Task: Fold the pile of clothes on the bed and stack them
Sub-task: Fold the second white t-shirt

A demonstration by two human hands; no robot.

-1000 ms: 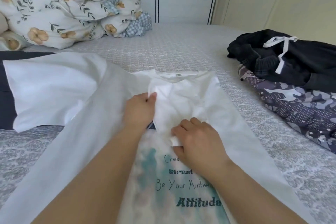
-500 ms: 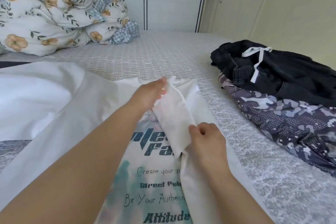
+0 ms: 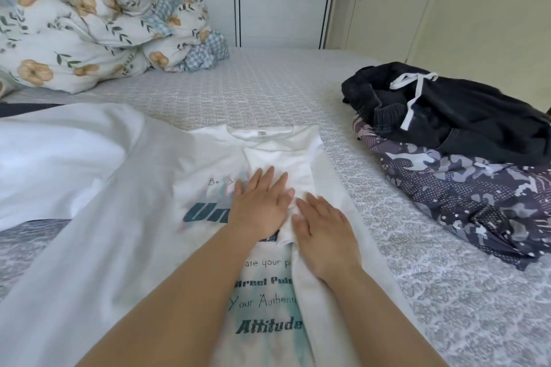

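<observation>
A white T-shirt with teal printed lettering lies spread on the bed, collar away from me. Its right side is folded inward, and the right sleeve lies flat over the chest. My left hand presses flat on the print and the sleeve's edge, fingers straight. Beside it my right hand rests flat on the folded side, fingers straight. At the right lie black drawstring trousers on top of a purple camouflage garment.
The grey patterned bedsheet covers the bed. A bundled floral duvet sits at the back left. White wardrobe doors stand behind the bed, and a dark cloth peeks out at the far left.
Both hands have let go of the right sleeve they were pinching. The sleeve now lies flat on the shirt and both palms press on it.
</observation>
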